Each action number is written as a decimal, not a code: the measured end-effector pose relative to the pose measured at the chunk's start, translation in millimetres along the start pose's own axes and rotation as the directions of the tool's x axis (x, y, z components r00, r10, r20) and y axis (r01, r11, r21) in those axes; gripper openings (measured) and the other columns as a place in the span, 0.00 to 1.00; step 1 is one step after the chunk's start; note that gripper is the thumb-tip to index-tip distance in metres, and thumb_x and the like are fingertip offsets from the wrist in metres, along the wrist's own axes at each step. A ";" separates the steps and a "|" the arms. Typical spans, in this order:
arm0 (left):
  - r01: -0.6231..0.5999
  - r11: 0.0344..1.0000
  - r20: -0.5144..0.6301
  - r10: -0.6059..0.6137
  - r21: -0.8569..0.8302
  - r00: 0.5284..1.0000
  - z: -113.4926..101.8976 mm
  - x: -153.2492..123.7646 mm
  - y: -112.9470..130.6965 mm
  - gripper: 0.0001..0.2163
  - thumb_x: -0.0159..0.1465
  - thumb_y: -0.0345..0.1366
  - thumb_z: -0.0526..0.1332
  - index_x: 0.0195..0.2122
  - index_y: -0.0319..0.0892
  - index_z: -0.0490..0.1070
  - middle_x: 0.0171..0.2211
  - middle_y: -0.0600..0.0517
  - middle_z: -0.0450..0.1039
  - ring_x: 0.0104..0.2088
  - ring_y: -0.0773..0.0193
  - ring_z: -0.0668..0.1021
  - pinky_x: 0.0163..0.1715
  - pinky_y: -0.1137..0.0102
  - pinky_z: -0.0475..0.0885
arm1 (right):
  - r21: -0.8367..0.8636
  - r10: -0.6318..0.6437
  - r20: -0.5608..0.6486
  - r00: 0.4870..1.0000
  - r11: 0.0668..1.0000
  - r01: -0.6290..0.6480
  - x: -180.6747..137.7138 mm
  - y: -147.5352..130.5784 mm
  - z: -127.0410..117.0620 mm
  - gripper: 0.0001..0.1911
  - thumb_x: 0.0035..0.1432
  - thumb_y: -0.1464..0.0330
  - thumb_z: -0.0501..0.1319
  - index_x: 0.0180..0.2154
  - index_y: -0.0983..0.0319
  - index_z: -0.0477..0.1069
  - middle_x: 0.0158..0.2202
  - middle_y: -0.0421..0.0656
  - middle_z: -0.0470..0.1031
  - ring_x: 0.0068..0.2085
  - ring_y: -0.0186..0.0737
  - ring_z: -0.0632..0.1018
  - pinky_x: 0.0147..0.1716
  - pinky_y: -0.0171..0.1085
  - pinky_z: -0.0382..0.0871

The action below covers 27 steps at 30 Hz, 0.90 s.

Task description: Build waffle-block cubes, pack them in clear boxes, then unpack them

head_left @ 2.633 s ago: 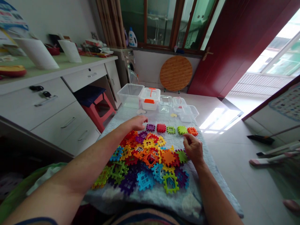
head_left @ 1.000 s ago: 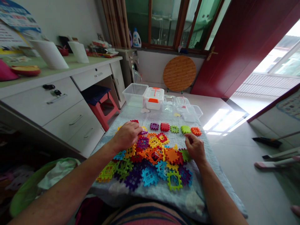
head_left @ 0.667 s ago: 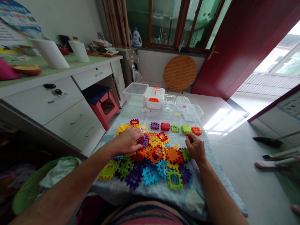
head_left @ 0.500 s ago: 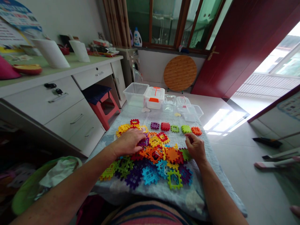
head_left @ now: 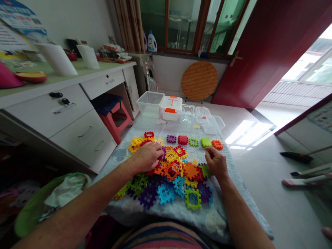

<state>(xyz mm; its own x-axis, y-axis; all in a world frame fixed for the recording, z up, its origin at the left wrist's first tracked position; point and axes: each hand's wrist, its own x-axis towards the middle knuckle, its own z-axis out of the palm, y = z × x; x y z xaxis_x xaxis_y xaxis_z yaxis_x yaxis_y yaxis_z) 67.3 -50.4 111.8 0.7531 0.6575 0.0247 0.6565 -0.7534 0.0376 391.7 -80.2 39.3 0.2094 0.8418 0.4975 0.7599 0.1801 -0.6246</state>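
Note:
A heap of coloured plastic interlocking tiles (head_left: 171, 176) lies on a pale blue cloth (head_left: 160, 211) over a low table. My left hand (head_left: 146, 157) rests palm down on the left side of the heap, its curled fingertips on a purple tile (head_left: 164, 151). My right hand (head_left: 216, 162) sits loosely curled at the heap's right edge, beside a green tile (head_left: 206, 170); I cannot see anything in it. Beyond the heap a row of small solid tiles runs purple (head_left: 171, 139), red (head_left: 183, 139), green (head_left: 193, 142), lime (head_left: 205, 142), orange (head_left: 217, 144).
Clear plastic boxes (head_left: 149, 103) and a lidded box with an orange latch (head_left: 171, 108) stand at the table's far end. A white desk with drawers (head_left: 64, 114) and a red stool (head_left: 112, 117) are on the left. Broom handles (head_left: 298, 157) lie on the tiled floor at right.
My left hand drew back from the far row onto the heap and slid slightly right, uncovering yellow and red tiles at the heap's far left. My right hand has barely moved.

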 end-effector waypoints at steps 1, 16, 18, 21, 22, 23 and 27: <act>0.001 1.000 -0.003 -0.001 0.003 1.000 0.2 0.4 0.7 0.04 0.59 0.34 0.62 0.36 0.43 0.74 0.42 0.47 0.74 0.46 0.55 0.74 0.51 0.59 0.67 | -0.001 0.000 0.000 1.000 1.000 0.000 0.0 -0.1 -0.2 0.12 0.54 0.66 0.56 0.32 0.63 0.76 0.19 0.37 0.69 0.18 0.33 0.65 0.23 0.33 0.62; -0.012 0.993 -0.036 0.008 -0.115 0.999 1.4 9.3 3.2 0.03 0.58 0.33 0.61 0.32 0.41 0.73 0.40 0.46 0.72 0.44 0.56 0.74 0.49 0.63 0.69 | 0.004 0.004 0.007 1.000 1.000 -0.004 -0.3 0.8 -0.4 0.12 0.55 0.66 0.56 0.33 0.63 0.76 0.19 0.37 0.69 0.19 0.33 0.66 0.23 0.33 0.62; -0.034 0.988 -0.074 0.023 -0.149 0.997 -0.6 8.5 1.3 0.03 0.59 0.32 0.60 0.32 0.42 0.73 0.40 0.47 0.72 0.44 0.57 0.74 0.50 0.63 0.68 | 0.005 0.003 0.001 1.000 1.000 -0.003 -0.1 0.0 -0.9 0.12 0.55 0.66 0.56 0.32 0.63 0.76 0.19 0.37 0.69 0.19 0.33 0.66 0.23 0.33 0.62; -0.063 0.983 -0.138 0.039 -0.174 0.990 -4.0 7.0 -3.6 0.04 0.62 0.31 0.58 0.34 0.42 0.73 0.41 0.47 0.73 0.45 0.58 0.74 0.50 0.63 0.67 | 0.006 0.001 0.003 1.000 1.000 -0.001 0.2 -0.7 -1.4 0.12 0.55 0.66 0.56 0.32 0.63 0.76 0.19 0.37 0.69 0.19 0.33 0.66 0.23 0.33 0.62; -0.058 0.983 -0.146 0.033 -0.175 0.989 -5.1 6.6 -6.0 0.05 0.63 0.31 0.57 0.35 0.42 0.73 0.40 0.47 0.74 0.45 0.58 0.74 0.49 0.63 0.67 | 0.004 0.001 0.005 1.000 1.000 -0.001 0.2 -0.9 -1.5 0.12 0.55 0.66 0.56 0.32 0.63 0.76 0.19 0.37 0.69 0.19 0.33 0.66 0.23 0.33 0.61; -0.043 0.984 -0.146 0.017 -0.176 0.989 -6.2 6.3 -8.7 0.06 0.64 0.32 0.56 0.35 0.41 0.73 0.39 0.47 0.74 0.44 0.58 0.75 0.48 0.63 0.67 | 0.002 0.001 0.007 1.000 1.000 -0.001 0.3 -1.0 -1.5 0.12 0.55 0.66 0.56 0.33 0.63 0.76 0.19 0.37 0.69 0.19 0.33 0.66 0.23 0.33 0.61; 0.049 0.973 -0.142 -0.083 -0.225 0.986 -11.1 8.2 -21.9 0.09 0.67 0.33 0.52 0.39 0.41 0.73 0.37 0.48 0.76 0.39 0.59 0.76 0.45 0.64 0.68 | -0.001 -0.001 0.008 1.000 1.000 0.001 0.1 -1.7 -1.4 0.12 0.54 0.66 0.56 0.33 0.63 0.76 0.19 0.37 0.69 0.19 0.33 0.66 0.24 0.33 0.62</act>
<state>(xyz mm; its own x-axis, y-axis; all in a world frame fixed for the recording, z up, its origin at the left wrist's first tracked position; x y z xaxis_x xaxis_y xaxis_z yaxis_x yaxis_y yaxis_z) 58.6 -28.4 122.3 0.6824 0.7124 0.1634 0.6660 -0.6982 0.2626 391.2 -81.1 41.3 0.2039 0.8459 0.4928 0.7608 0.1799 -0.6235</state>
